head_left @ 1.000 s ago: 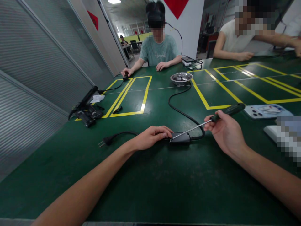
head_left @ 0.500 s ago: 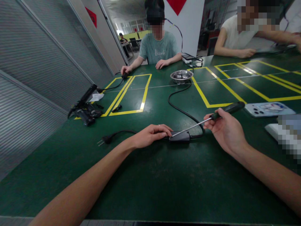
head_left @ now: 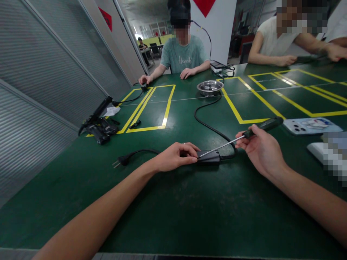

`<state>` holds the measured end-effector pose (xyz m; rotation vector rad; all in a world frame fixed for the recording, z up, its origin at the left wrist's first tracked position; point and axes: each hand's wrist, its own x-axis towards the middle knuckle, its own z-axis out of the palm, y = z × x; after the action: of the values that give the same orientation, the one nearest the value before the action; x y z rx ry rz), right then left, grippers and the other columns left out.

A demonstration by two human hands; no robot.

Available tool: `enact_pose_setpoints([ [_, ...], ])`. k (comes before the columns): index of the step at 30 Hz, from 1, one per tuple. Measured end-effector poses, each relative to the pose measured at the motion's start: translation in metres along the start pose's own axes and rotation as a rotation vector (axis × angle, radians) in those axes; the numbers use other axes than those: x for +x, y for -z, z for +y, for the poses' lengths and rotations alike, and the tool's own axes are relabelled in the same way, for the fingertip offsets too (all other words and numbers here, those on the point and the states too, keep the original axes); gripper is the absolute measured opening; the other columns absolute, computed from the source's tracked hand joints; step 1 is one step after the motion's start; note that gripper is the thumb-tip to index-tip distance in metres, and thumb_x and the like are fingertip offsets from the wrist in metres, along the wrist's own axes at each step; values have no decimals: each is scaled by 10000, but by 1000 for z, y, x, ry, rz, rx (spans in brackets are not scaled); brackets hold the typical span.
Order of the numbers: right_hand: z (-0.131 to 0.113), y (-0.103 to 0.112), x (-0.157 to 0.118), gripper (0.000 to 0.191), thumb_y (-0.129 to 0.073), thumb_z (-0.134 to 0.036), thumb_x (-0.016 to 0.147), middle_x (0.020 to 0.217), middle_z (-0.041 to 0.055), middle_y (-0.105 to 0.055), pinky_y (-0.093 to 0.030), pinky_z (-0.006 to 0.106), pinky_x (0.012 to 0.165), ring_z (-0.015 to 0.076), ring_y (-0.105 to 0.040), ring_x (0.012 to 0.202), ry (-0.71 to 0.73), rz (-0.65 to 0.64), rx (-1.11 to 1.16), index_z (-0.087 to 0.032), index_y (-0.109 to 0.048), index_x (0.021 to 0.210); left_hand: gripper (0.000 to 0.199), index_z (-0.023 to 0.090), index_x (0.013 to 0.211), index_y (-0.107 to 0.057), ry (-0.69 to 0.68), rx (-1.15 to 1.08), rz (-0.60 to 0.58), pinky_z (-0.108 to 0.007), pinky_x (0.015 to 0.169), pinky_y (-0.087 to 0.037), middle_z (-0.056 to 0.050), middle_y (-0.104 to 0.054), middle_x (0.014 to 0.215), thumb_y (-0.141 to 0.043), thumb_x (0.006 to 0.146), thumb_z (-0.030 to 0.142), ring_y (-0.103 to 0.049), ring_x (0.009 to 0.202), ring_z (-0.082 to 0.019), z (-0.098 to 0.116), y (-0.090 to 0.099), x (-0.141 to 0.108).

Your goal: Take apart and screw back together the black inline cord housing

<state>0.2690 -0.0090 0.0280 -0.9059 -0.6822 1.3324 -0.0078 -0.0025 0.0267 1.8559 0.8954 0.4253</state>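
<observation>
- Our left hand [head_left: 176, 157] is curled, thumb and fingers gripping the nine-o'clock end of the black power adapter [head_left: 211, 157], which lies flat on the green counter [head_left: 173, 216].
- Our right hand [head_left: 261, 150] is closed loosely around the handle of the screwdriver [head_left: 267, 125]; its shaft slants down to the adapter's end, the tip beside our left thumb.
- From the adapter's three-o'clock end, a black cable [head_left: 208, 126] curves up toward the metal bowl [head_left: 210, 87] at twelve o'clock.
- At nine o'clock from the adapter we see the two-pin plug [head_left: 124, 160] on its cord.
- The phone [head_left: 311, 126] lies between two and three o'clock.
- Across the counter, near twelve o'clock, sits a person in a green T-shirt [head_left: 184, 54].
</observation>
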Motion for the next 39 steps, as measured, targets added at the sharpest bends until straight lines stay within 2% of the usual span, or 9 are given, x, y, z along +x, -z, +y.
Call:
enact_pose_setpoints([
  [8,-6,2,3,140,-525,-260,883,716,75,-660,-537,261,541,141,-610,584,31,39,10,-162,-571,794,131,165,957,-677,-35,-70,13,-362,928,-446,-79,-577,1253,-624,856,229,-577,1062,-192,-1,-1,1],
  [11,-5,2,2,139,-537,-264,877,724,75,-660,-535,264,544,142,-611,589,32,5,0,-161,-570,790,175,165,1017,-644,-38,-92,12,-360,905,-459,-76,-604,1194,-626,849,209,-591,1006,-180,-1,-2,1],
  [14,-5,2,0,107,-552,-241,864,741,66,-661,-533,269,547,140,-610,585,59,-61,-30,-162,-575,796,149,162,1003,-647,-43,-100,-6,-374,965,-432,-72,-609,1186,-587,869,185,-578,1064,-184,-1,-2,1],
  [18,-6,1,-5,34,-550,-190,860,754,39,-669,-537,295,570,151,-621,596,133,-143,-69,-187,-577,881,134,159,980,-656,-33,-68,27,-367,981,-424,-70,-617,1171,-565,891,201,-574,1085,-186,0,-3,2],
  [27,-10,0,-17,140,-598,-218,873,870,20,-694,-562,338,620,169,-665,693,367,-296,-235,-242,-568,1008,145,159,968,-678,-52,-57,47,-356,981,-435,-73,-617,1167,-555,905,202,-578,1084,-182,0,-4,2],
  [29,-11,-1,-19,138,-630,-243,856,848,16,-691,-567,339,615,168,-662,686,415,-298,-300,-242,-581,985,145,160,966,-681,-47,-54,43,-360,991,-432,-72,-618,1167,-557,903,201,-576,1095,-182,1,-4,3],
  [32,-13,-5,-21,132,-693,-253,807,815,0,-677,-569,323,625,159,-651,684,451,-219,-397,-248,-588,886,147,162,969,-683,-32,-44,43,-363,991,-436,-72,-623,1169,-562,901,207,-578,1095,-184,1,-4,3],
  [35,-14,-8,-23,113,-642,-299,838,938,6,-682,-567,356,707,168,-657,751,405,-174,-323,-279,-591,937,150,164,971,-686,-21,-36,57,-356,974,-447,-74,-628,1167,-565,898,215,-588,1074,-185,2,-5,3],
  [39,-14,-6,-23,262,-561,-287,860,1070,38,-670,-509,442,888,205,-663,875,358,-232,-186,-277,-598,1120,154,164,970,-691,1,-36,68,-352,957,-456,-75,-638,1172,-578,888,230,-598,1058,-190,3,-5,3],
])
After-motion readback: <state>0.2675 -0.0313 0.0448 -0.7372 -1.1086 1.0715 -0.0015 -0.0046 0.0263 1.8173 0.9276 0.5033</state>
